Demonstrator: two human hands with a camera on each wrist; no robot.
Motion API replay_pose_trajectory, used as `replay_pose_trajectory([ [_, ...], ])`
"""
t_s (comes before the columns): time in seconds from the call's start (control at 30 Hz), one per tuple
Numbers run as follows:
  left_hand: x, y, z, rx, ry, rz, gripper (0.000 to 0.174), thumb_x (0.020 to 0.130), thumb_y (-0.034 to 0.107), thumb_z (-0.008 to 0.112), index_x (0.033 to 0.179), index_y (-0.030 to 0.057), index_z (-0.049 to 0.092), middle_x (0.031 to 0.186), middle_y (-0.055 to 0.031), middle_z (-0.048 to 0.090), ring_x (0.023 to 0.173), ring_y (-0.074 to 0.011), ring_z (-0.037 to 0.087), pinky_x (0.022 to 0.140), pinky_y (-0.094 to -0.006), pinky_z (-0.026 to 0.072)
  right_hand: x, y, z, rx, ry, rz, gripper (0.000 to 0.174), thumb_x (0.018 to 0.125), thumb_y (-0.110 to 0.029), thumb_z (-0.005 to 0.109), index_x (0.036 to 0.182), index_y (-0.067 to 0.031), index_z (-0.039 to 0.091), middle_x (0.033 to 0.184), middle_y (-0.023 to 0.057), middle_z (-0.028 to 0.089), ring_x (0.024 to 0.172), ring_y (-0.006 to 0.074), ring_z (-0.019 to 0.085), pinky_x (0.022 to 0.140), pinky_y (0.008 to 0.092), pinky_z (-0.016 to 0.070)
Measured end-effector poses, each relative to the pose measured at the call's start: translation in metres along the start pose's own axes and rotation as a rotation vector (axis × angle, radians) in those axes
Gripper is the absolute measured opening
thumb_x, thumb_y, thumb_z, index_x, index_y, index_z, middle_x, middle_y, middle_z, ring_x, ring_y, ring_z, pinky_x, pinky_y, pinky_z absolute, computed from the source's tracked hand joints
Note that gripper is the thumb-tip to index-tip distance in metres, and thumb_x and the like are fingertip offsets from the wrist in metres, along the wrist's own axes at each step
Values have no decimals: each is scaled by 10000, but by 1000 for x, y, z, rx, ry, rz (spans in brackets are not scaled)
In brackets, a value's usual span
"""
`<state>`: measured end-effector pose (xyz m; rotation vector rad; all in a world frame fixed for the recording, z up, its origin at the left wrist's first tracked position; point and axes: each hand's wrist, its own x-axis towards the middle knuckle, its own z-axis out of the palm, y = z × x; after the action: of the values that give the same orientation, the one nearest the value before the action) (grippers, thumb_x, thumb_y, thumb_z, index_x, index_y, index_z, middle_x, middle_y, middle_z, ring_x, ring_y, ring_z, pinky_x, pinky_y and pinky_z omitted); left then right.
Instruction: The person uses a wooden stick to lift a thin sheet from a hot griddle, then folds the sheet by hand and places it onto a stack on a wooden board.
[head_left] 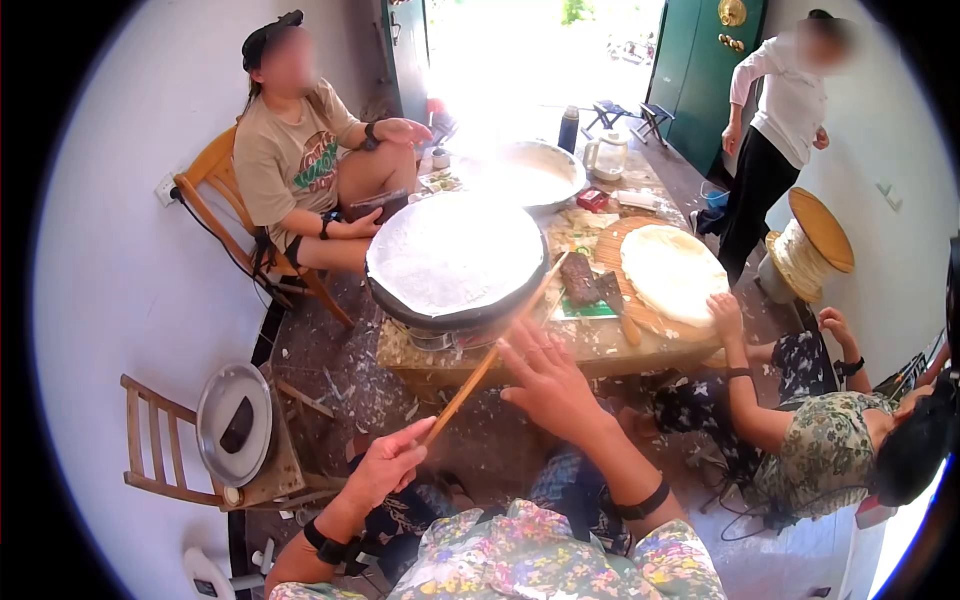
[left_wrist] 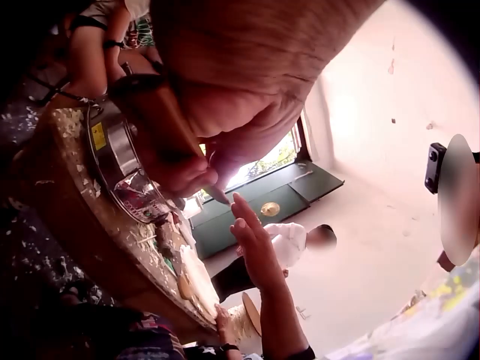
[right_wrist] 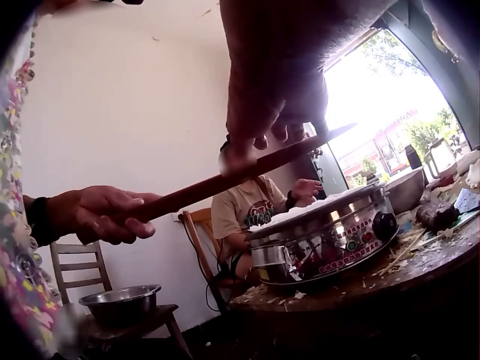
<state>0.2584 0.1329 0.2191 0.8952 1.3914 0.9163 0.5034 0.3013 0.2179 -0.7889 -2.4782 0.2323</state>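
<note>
A long flat wooden stick (head_left: 472,385) slants up from my left hand (head_left: 388,465), whose fingers and thumb grip its lower end. Its pointed tip rises to the near right edge of a round griddle (head_left: 455,320) covered by a thin white sheet (head_left: 455,250). My right hand (head_left: 550,385) is beside the middle of the stick, fingers spread and fairly straight. In the right wrist view, the fingertips of the right hand (right_wrist: 277,82) lie at the stick (right_wrist: 225,180), close to its tip; whether they touch it, I cannot tell. The griddle's metal side (right_wrist: 322,247) has knobs and buttons.
Right of the griddle, a dark block (head_left: 579,280), a scraper (head_left: 628,325) and a round board (head_left: 612,268) with pale flat sheets (head_left: 670,270) share the table. Behind stand a large basin (head_left: 560,180) and a jug (head_left: 607,157). People sit left and right; another stands by the door.
</note>
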Motion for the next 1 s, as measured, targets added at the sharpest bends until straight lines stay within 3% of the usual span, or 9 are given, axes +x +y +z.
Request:
replay_pose_trajectory([
  [0.2,28,36,-22,65,42,-8,480,963,108,561,1438,89,491,676,68,473,502,-22,419,452,-183,363,51,29,38,-44,-66,-54,713,844,-276,711,1456,-69,409,1555,195,302,1465,356,240,1168,505,238],
  [0.37,78,66,-45,190,124,63,468,951,83,554,1417,66,510,672,51,512,472,-17,422,417,-177,350,108,63,69,-40,-136,-41,660,984,-424,501,1500,-47,338,1579,213,253,1477,355,211,1170,490,238],
  [0.43,107,69,-55,197,132,116,447,952,71,551,1399,53,528,659,40,525,454,-14,419,399,-171,343,130,81,83,-60,-186,18,691,986,-506,433,1522,-88,304,1605,172,205,1497,316,157,1196,476,193],
  [0.5,133,81,-58,261,142,132,442,936,63,556,1377,46,553,695,47,529,551,-18,434,484,-186,369,150,97,93,-65,-233,75,731,991,-585,341,1536,-102,279,1622,148,170,1508,294,127,1210,464,165],
  [0.67,202,76,-68,460,198,233,405,896,54,584,1298,7,604,726,8,561,628,-62,483,571,-238,418,177,126,109,-21,-254,174,767,992,-594,322,1536,-57,259,1627,140,159,1510,283,121,1214,444,157],
  [0.7,208,83,-65,451,198,190,392,885,70,599,1268,-11,606,735,-54,605,655,-99,524,617,-277,452,181,133,112,-17,-256,187,772,992,-594,321,1537,-51,254,1627,140,158,1510,281,122,1214,443,156],
  [0.83,246,88,-60,646,203,286,371,876,80,610,1240,12,631,707,-115,594,643,-130,532,639,-304,466,188,160,117,-15,-256,253,787,990,-597,321,1533,-30,257,1622,143,179,1509,274,132,1212,436,162],
  [0.93,251,100,-48,712,167,341,368,923,87,593,1279,-8,607,725,51,517,641,-51,432,571,-242,394,185,168,108,-7,-253,296,792,989,-600,322,1521,-14,283,1610,150,215,1505,274,149,1210,428,168],
  [1.0,252,104,-47,751,140,327,364,916,83,595,1267,-11,605,719,18,542,651,-65,451,587,-260,413,178,169,105,-9,-213,307,797,985,-606,332,1499,3,329,1591,160,265,1496,283,183,1206,409,177],
])
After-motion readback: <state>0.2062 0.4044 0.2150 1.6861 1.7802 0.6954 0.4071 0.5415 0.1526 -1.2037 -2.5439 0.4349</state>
